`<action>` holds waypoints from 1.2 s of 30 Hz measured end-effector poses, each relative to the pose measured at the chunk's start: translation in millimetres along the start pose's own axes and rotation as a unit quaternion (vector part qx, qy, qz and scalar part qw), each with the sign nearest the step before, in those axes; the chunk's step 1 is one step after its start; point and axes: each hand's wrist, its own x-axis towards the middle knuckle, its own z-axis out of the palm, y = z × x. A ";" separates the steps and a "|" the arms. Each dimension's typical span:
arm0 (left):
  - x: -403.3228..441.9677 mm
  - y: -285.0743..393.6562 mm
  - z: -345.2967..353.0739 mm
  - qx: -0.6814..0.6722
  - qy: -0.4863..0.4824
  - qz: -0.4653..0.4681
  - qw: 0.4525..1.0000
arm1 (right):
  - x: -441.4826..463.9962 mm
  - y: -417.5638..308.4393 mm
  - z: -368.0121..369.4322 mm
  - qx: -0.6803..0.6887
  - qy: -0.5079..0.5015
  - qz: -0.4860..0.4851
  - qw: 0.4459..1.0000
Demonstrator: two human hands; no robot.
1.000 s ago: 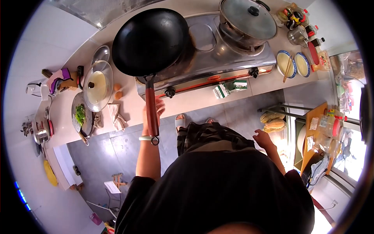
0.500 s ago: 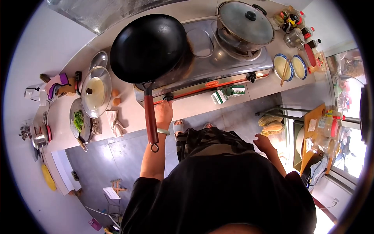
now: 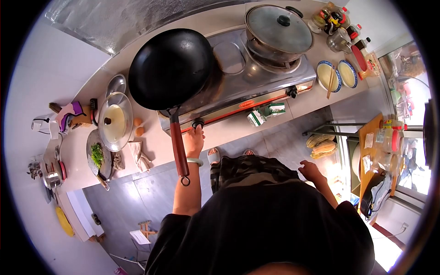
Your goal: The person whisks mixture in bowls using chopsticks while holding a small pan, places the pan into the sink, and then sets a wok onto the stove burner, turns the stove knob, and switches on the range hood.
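Observation:
My left hand [image 3: 194,141], with a pale bracelet at the wrist, has its fingers closed on the black left stove knob [image 3: 198,123]. A black wok [image 3: 172,68] sits on the left side of the gas stove [image 3: 229,82]. Its reddish-brown wooden handle [image 3: 179,144] points toward me and passes over my left wrist area. My right hand [image 3: 311,172] hangs beside my body at the right, fingers loosely apart and nothing seen in it. Whether a flame burns under the wok is hidden.
A lidded pot [image 3: 280,34] stands on the right burner. Right of it are two bowls [image 3: 347,74], chopsticks [image 3: 331,81] and bottles [image 3: 353,31]. Left of the stove lie eggs [image 3: 139,131], a glass lid [image 3: 114,133], a cloth [image 3: 140,156] and a board with chopped greens [image 3: 97,155].
The camera view has shifted slightly, so the counter appears a little lower. My left hand stays at the knob, more of which now shows. My right hand still hangs at my side.

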 end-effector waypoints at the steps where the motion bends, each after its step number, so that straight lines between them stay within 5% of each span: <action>1: -4.1 3.5 0.7 -0.099 -0.014 -0.031 0.994 | -1.5 1.6 2.5 0.004 0.013 -0.002 1.000; 6: -1.1 -12.5 17.8 -0.418 -0.029 -0.124 0.899 | -14.2 11.2 10.9 0.024 -0.004 0.030 0.999; 13: -6.0 -8.3 24.9 -0.484 0.009 -0.153 0.862 | -28.8 13.9 15.9 0.034 -0.014 0.047 0.998; 16: -1.0 -18.9 25.7 -0.411 0.005 -0.135 0.902 | -28.7 14.9 17.2 0.053 -0.023 0.052 0.997; 19: -10.0 -4.2 17.5 -0.107 0.056 -0.007 0.993 | -28.5 14.0 16.5 0.055 -0.025 0.052 0.997; 23: -10.1 0.3 2.6 0.312 0.113 0.146 0.932 | -27.0 17.1 20.4 0.047 -0.021 0.040 0.998; 32: -8.7 16.5 -7.3 0.375 0.071 0.148 0.912 | -25.6 19.1 18.0 0.035 -0.007 0.038 0.999; 36: -3.3 4.9 -4.1 0.170 0.046 0.069 0.982 | -24.1 25.6 22.1 0.038 -0.003 0.029 0.999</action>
